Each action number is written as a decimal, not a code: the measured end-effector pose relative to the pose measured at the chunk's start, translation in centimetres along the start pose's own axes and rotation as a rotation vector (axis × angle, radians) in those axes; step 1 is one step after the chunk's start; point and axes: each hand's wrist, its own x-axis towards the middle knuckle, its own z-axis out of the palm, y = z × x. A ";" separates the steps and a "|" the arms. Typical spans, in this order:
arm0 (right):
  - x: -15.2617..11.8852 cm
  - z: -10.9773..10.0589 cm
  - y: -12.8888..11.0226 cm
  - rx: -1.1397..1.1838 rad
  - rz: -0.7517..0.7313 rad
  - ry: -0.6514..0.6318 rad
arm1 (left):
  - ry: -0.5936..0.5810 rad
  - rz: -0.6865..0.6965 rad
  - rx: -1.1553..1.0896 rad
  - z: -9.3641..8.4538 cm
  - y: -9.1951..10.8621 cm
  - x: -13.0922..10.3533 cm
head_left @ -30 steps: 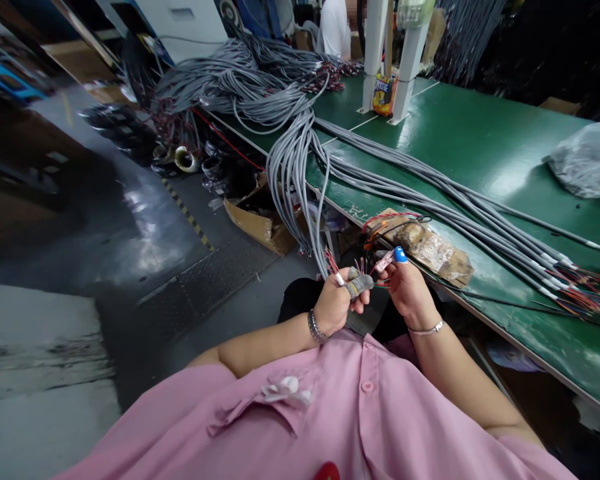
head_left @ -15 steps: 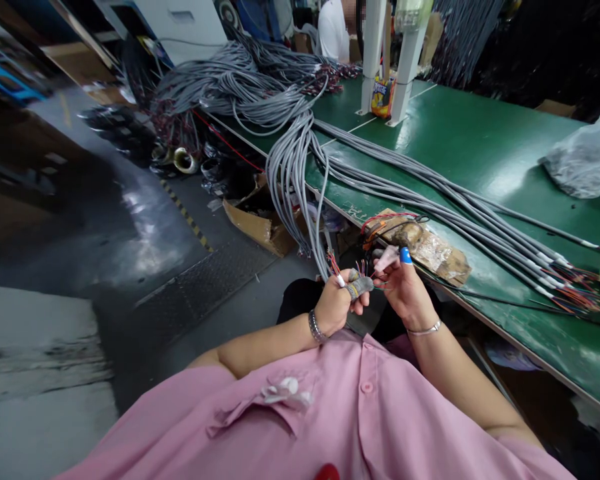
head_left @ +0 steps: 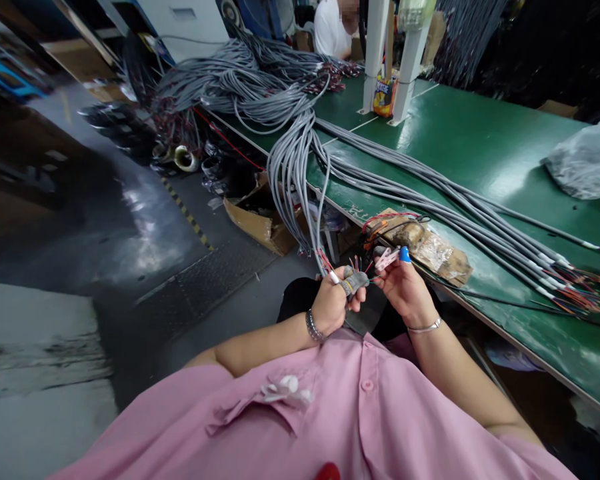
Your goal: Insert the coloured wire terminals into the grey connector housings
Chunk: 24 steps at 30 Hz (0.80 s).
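My left hand (head_left: 334,301), with grey knitted covers on its fingers, is closed around the white-banded end of a grey cable (head_left: 322,248). Thin coloured wires (head_left: 356,264) fan out above its fingertips. Just to the right, my right hand (head_left: 406,291) pinches a pink clothes peg (head_left: 387,259) between thumb and fingers; blue tape wraps the thumb. A fine wire runs between the two hands, but which fingers grip it is too small to tell.
Grey cables (head_left: 420,177) with stripped ends lie along the green table (head_left: 480,147). A tape-wrapped block (head_left: 437,253) sits at its near edge. Beneath the left edge is a cardboard box (head_left: 253,223). White posts (head_left: 405,77) stand farther back, and a person in white (head_left: 330,30) is behind.
My left hand has shifted slightly left and down with the cable end. The pink peg has turned in my right hand, so its two legs show more clearly.
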 end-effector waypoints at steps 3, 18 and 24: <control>0.2 -0.1 0.2 0.054 -0.015 -0.002 | 0.011 -0.002 -0.009 0.2 -0.1 0.3; 0.3 -0.5 0.8 0.074 -0.023 -0.051 | -0.006 -0.010 0.036 -0.1 -1.2 0.7; -0.1 -1.5 0.5 0.055 0.059 -0.090 | -0.007 -0.001 0.044 -0.6 -1.0 0.0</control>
